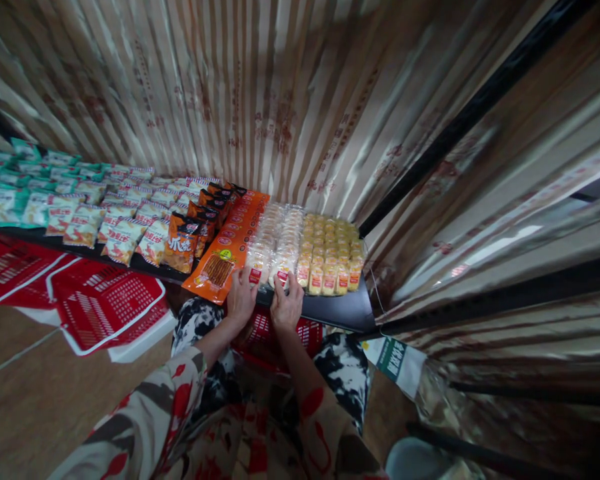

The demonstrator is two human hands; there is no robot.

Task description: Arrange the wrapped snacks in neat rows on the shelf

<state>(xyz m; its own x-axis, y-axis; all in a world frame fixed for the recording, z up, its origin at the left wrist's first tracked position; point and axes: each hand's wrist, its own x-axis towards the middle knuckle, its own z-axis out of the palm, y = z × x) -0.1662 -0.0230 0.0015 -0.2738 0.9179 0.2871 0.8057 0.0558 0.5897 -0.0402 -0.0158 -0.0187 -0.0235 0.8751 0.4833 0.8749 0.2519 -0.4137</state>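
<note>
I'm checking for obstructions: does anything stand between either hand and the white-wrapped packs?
Nothing visible: the left hand and right hand both reach the front white-wrapped packs. The orange package lies alongside, not between.

1 head-worn camera looks forward and steeply down, fairly near: left hand and right hand just below centre, striped sheeting filling the top.
</note>
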